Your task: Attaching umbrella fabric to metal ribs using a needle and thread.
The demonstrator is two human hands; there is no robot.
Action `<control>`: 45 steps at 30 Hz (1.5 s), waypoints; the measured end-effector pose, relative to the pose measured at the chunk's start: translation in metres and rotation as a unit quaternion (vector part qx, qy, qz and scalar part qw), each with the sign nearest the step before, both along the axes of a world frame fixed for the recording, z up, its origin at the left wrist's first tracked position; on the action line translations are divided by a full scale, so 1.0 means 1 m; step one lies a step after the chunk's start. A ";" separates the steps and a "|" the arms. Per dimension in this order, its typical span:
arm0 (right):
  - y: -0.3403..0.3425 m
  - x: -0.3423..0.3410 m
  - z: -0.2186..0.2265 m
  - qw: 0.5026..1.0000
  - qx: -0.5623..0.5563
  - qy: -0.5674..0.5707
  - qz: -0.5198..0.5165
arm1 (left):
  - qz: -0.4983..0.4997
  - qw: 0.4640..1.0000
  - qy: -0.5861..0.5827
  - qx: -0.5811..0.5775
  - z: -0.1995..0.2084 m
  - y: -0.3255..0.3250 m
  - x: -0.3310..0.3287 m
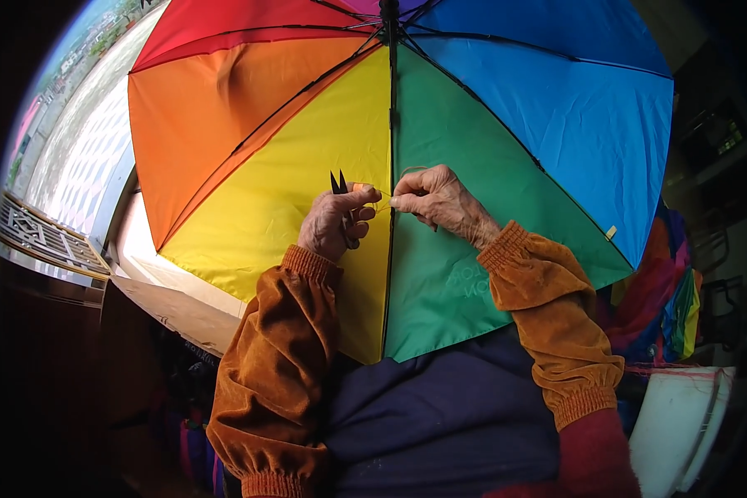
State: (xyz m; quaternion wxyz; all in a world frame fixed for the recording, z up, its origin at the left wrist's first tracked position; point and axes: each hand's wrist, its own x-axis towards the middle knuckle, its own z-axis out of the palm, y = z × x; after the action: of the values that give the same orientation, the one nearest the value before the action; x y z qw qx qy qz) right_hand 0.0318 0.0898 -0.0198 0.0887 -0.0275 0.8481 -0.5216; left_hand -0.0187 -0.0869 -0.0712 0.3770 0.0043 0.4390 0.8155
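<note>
An open umbrella (pixel 307 207) with rainbow panels spreads before me, its inner side with the ribs facing me. Over the yellow panel, my left hand (pixel 330 224) is closed around small thread snips (pixel 338 183), whose dark blades point upward. Its thumb and forefinger also pinch a thin orange-yellow thread (pixel 383 196); a small orange band sits at a fingertip. My right hand (pixel 446 202) is closed in a pinch on the thread, beside the dark rib (pixel 392 124) where yellow meets green. Folded fingers hide part of the thread and the snips' handles.
Dark blue cloth (pixel 440 415) covers my lap below the umbrella's edge. A brown board (pixel 183 311) lies at left, near a metal grille (pixel 46 236). Bunched multicoloured fabric (pixel 672 307) and a white panel-like object (pixel 681 423) with red threads are at right.
</note>
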 end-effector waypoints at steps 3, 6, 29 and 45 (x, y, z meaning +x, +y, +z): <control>0.000 0.001 -0.005 0.999 0.025 0.045 0.011 | 0.018 0.999 -0.005 -0.028 0.003 0.004 0.003; 0.000 0.000 -0.008 0.995 0.045 0.084 0.020 | 0.010 0.999 0.006 -0.036 0.006 0.004 0.004; -0.002 0.000 -0.015 0.982 0.111 0.152 0.003 | 0.066 0.977 0.166 -0.117 0.027 0.009 0.013; -0.008 0.001 -0.014 0.973 0.072 0.220 0.008 | 0.077 0.954 0.231 -0.174 0.033 0.016 0.014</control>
State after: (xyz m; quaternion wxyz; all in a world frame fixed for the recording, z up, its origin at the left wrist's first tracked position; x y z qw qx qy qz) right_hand 0.0332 0.0821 -0.0334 -0.0945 -0.1416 0.8821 -0.4392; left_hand -0.0051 -0.0708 -0.0386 0.1964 0.0937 0.6482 0.7297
